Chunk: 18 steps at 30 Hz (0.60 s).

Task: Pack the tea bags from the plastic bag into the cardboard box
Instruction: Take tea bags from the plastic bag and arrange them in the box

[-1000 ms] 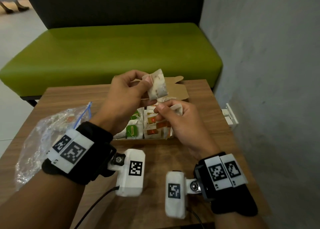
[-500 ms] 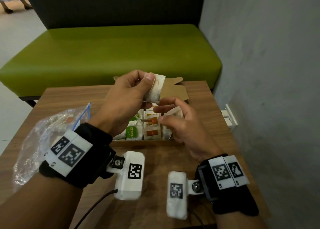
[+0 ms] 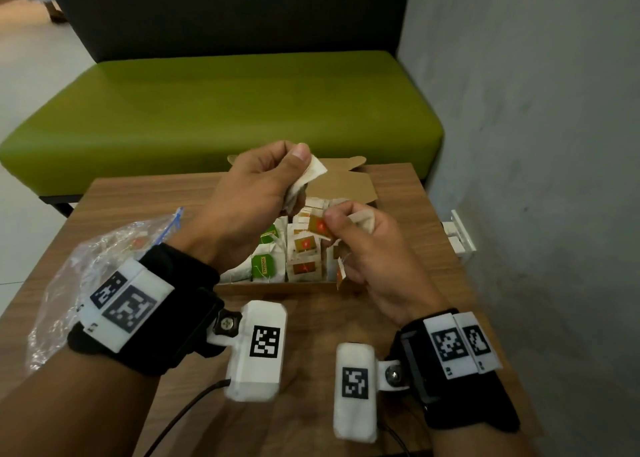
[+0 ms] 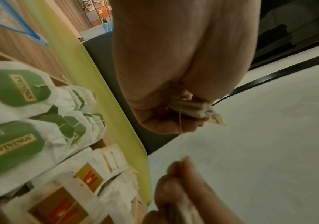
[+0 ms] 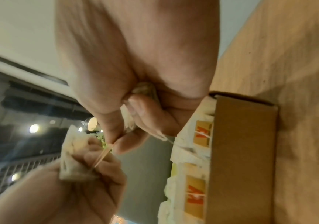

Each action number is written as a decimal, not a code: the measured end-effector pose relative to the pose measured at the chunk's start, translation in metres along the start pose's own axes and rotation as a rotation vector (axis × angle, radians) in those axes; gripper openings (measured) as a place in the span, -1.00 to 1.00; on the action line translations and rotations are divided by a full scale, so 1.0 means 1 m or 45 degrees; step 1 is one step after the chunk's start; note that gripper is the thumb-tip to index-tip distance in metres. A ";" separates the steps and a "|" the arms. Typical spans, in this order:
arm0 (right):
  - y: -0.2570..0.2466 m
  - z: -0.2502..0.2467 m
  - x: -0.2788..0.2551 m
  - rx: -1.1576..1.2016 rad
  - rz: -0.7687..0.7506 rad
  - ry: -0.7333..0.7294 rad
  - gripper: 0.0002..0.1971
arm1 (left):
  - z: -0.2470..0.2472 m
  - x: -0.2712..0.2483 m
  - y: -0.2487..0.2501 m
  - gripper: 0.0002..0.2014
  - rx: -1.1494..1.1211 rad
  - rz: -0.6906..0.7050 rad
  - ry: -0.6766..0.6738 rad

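Our left hand (image 3: pixel 256 186) is raised above the cardboard box (image 3: pixel 277 287), thumb and fingers pinched on a white tea bag (image 3: pixel 310 176). Our right hand (image 3: pixel 367 249) sits just below and to the right, fingers curled round a second tea bag (image 3: pixel 362 221) in the palm while thumb and forefinger pinch a thin string (image 4: pixel 179 121). In the left wrist view that string runs taut from the left hand's bag down to the right fingertips (image 4: pixel 181 168), so the two hands are close but not touching.

Both hands hang over the open box and hide its middle and right side. Inside, tea bags stand in rows: green Twinings tags (image 3: pixel 264 266) on the left, orange-red tags (image 3: pixel 304 244) on the right. The box's lid flap (image 3: pixel 341 183) lies open behind the hands.

To the left, a crumpled clear plastic bag (image 3: pixel 86 259) with a blue zip strip lies on the wooden table (image 3: pixel 311 321), partly covered by our left wrist; a few bags show faintly inside. Beyond the table stands a green bench (image 3: pixel 221 110) with a dark back, and a grey wall (image 3: pixel 536 145) rises on the right.
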State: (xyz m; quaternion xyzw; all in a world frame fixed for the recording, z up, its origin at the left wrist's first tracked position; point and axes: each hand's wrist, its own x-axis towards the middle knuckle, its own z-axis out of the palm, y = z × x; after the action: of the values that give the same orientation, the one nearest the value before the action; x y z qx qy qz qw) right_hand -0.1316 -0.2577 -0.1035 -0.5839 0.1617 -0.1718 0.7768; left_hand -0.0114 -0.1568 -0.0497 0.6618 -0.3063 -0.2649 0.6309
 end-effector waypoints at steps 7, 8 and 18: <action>-0.003 -0.002 0.002 0.240 0.028 -0.049 -0.88 | 0.009 -0.005 -0.012 -0.75 0.221 -0.011 -0.118; -0.004 -0.001 0.002 0.247 0.013 -0.040 -0.90 | 0.010 -0.005 -0.013 -0.78 0.233 -0.017 -0.096; -0.007 0.007 0.004 0.313 -0.058 0.177 -0.95 | 0.017 -0.011 -0.019 -0.45 0.090 -0.048 -0.057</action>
State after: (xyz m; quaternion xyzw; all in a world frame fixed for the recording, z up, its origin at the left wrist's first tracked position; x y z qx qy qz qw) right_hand -0.1253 -0.2554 -0.0947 -0.4746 0.1794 -0.2480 0.8253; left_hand -0.0300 -0.1600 -0.0705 0.6833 -0.3168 -0.2805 0.5950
